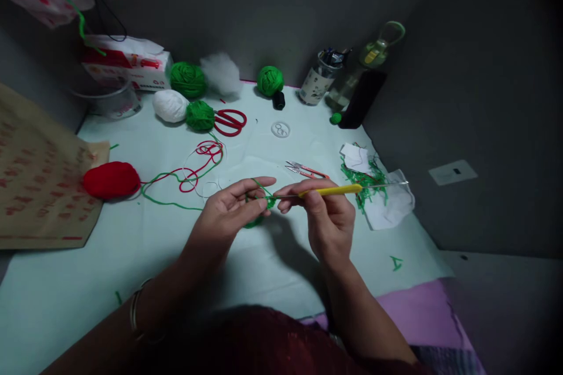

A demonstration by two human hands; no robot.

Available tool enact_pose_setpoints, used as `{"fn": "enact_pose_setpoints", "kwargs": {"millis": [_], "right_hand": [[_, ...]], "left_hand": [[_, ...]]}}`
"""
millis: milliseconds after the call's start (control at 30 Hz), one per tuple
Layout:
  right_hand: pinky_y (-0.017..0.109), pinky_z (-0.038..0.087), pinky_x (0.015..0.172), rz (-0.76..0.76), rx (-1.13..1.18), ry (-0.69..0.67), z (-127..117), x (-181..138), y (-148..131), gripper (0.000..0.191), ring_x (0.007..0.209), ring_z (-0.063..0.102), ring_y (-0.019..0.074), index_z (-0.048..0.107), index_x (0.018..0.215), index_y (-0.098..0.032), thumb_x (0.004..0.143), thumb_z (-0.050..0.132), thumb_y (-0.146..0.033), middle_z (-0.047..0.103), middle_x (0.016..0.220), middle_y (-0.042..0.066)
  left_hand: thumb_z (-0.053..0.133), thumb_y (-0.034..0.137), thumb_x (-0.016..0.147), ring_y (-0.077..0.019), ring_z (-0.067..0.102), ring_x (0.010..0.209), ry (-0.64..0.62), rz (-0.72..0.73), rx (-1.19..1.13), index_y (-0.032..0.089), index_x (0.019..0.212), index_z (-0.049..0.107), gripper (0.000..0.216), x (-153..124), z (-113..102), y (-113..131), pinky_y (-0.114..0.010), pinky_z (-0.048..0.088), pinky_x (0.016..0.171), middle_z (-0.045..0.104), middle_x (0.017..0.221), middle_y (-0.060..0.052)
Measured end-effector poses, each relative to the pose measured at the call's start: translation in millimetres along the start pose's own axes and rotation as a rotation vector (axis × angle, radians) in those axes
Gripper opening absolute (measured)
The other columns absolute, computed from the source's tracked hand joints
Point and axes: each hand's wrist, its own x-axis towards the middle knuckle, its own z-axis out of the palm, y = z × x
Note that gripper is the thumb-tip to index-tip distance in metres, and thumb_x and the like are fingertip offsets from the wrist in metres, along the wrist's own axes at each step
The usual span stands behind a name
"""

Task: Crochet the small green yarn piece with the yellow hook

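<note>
My left hand (229, 211) pinches a small green crochet piece (264, 205), with a green yarn strand (176, 202) looped over its forefinger and trailing left across the table. My right hand (325, 217) grips a yellow-handled crochet hook (338, 190), its metal tip pointing left into the green piece. Both hands hover just above the pale table (132, 258), near its middle.
A red yarn ball (112, 180) lies left, with red and green strands. Green yarn balls (189, 79), a white ball (170, 105), red scissors (229, 122), small snips (305, 170), green scraps on paper (373, 179), a jar (319, 79) and a bottle (373, 58) stand behind.
</note>
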Motion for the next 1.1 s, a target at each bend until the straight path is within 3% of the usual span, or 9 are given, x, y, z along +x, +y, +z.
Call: {"fn": "enact_pose_setpoints", "kwargs": {"millis": [167, 467, 800, 1000, 1100], "right_hand": [[0.031, 0.061, 0.072, -0.113, -0.15, -0.011, 1.9, -3.3, -4.4, 0.021, 0.078, 0.072, 0.0134, 0.073, 0.105, -0.024, 0.101, 0.053, -0.02, 0.075, 0.1, 0.002], [0.034, 0.061, 0.071, -0.161, -0.163, -0.023, 2.8, -4.0, -3.6, 0.024, 0.078, 0.071, 0.0141, 0.071, 0.108, -0.026, 0.101, 0.05, -0.015, 0.075, 0.101, 0.002], [0.041, 0.061, 0.078, -0.452, -0.438, -0.129, 2.6, -6.9, -0.1, 0.032, 0.099, 0.073, 0.0212, 0.066, 0.12, -0.026, 0.095, 0.056, -0.009, 0.077, 0.102, 0.006], [0.036, 0.062, 0.067, -0.34, -0.338, -0.025, 3.0, -8.4, 0.0, 0.031, 0.086, 0.072, 0.0185, 0.066, 0.119, -0.029, 0.099, 0.048, -0.012, 0.076, 0.102, 0.005], [0.038, 0.063, 0.07, -0.372, -0.366, -0.034, 2.9, -8.4, 1.9, 0.031, 0.087, 0.072, 0.0191, 0.066, 0.12, -0.028, 0.099, 0.049, -0.012, 0.076, 0.101, 0.005]], "left_hand": [[0.078, 0.026, 0.082, -0.0134, 0.064, 0.08, 0.024, 0.05, 0.054, 0.024, 0.115, 0.076, 0.032, 2.1, 0.5, 0.0, -0.029, 0.05, 0.083, 0.068, 0.088, -0.001], [0.079, 0.028, 0.081, -0.0139, 0.064, 0.077, 0.046, 0.079, 0.093, 0.023, 0.111, 0.078, 0.03, -0.5, -1.2, 2.0, -0.026, 0.049, 0.073, 0.07, 0.083, -0.002], [0.083, 0.022, 0.076, -0.0116, 0.058, 0.072, 0.104, 0.129, 0.079, 0.02, 0.118, 0.075, 0.043, -0.4, 5.6, 1.9, -0.025, 0.051, 0.071, 0.064, 0.076, 0.002], [0.084, 0.021, 0.072, -0.0118, 0.059, 0.071, 0.119, 0.136, 0.07, 0.02, 0.121, 0.071, 0.051, -2.8, 10.0, 5.3, -0.025, 0.053, 0.068, 0.064, 0.077, 0.002], [0.083, 0.021, 0.073, -0.0103, 0.056, 0.067, 0.122, 0.146, 0.112, 0.018, 0.121, 0.07, 0.05, -2.0, 9.9, 5.8, -0.022, 0.05, 0.061, 0.063, 0.076, 0.003]]}}
